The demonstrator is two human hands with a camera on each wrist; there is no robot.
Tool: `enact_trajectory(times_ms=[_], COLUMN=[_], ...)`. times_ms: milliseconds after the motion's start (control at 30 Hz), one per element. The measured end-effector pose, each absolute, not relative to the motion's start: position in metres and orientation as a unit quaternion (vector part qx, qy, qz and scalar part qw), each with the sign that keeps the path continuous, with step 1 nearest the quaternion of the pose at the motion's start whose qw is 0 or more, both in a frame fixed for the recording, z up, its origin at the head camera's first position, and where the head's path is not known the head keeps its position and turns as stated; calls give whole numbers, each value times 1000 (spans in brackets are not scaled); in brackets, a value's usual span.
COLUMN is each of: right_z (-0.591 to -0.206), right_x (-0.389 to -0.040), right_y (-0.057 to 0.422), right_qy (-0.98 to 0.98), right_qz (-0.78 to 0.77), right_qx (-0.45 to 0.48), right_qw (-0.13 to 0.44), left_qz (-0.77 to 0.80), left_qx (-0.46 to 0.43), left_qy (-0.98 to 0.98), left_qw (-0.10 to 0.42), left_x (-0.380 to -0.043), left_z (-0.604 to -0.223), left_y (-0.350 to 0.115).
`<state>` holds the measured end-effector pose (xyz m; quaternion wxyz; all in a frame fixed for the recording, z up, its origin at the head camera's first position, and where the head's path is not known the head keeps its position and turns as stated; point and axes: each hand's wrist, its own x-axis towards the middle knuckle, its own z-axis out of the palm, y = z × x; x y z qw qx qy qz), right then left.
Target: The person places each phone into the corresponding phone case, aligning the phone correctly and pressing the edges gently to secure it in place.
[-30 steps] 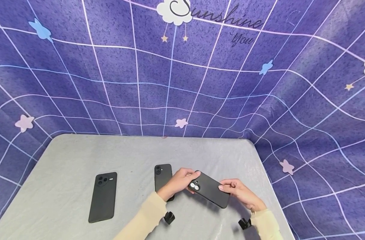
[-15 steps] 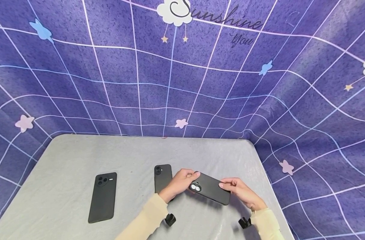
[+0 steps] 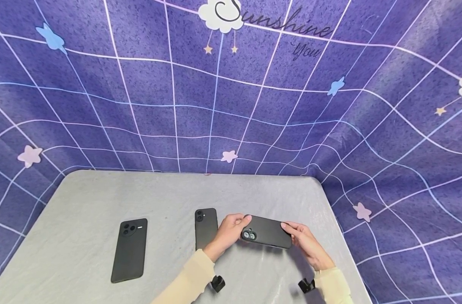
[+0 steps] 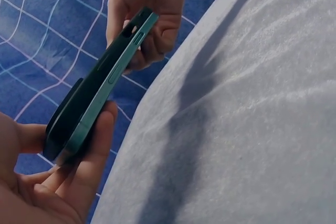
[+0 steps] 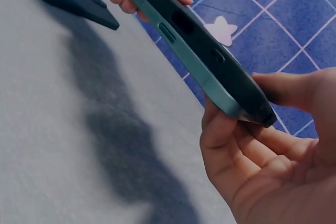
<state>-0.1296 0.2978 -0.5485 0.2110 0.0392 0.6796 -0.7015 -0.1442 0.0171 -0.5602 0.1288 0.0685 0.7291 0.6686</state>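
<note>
A black phone case [image 3: 267,233] is held over the table, its camera cutout at the left end showing pale lens rings. In the left wrist view the teal side of a phone [image 4: 107,85] runs along the open side of the case, with a button showing. The left hand [image 3: 231,231] pinches the camera end, thumb on the case back and fingers behind. At the opposite end the right hand [image 3: 308,245] grips it, thumb on the back. In the right wrist view the teal side also lies outside the case wall, which has an oblong cutout.
On the grey-covered table [image 3: 166,190], a dark phone [image 3: 129,253] with a round camera bump lies at the left. Another dark phone [image 3: 206,228] lies nearer the middle, partly behind the left forearm. A purple gridded cloth [image 3: 193,118] hangs at the back and sides.
The phone and case have swung closer to level, the right end rising. The right thumb has shifted up toward the top edge. Both hands keep hold.
</note>
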Motion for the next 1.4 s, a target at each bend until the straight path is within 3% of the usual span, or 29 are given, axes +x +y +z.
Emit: enact_trajectory(times_ms=[267,800,1400], right_z=[-553,-552,-553], right_x=[-129,-128,-126], right_y=[297,297,297], right_qy=[645,688,680], right_qz=[-739,-708,-715], right_qx=[54,64,71], right_qw=[190,148,144], left_qz=[673,653,650], left_qx=[39,64,51], left_qy=[729,744,748], left_qw=[117,129,128], left_x=[-141,-140,-142], left_z=[-561,-559,-558], left_y=[21,16,18])
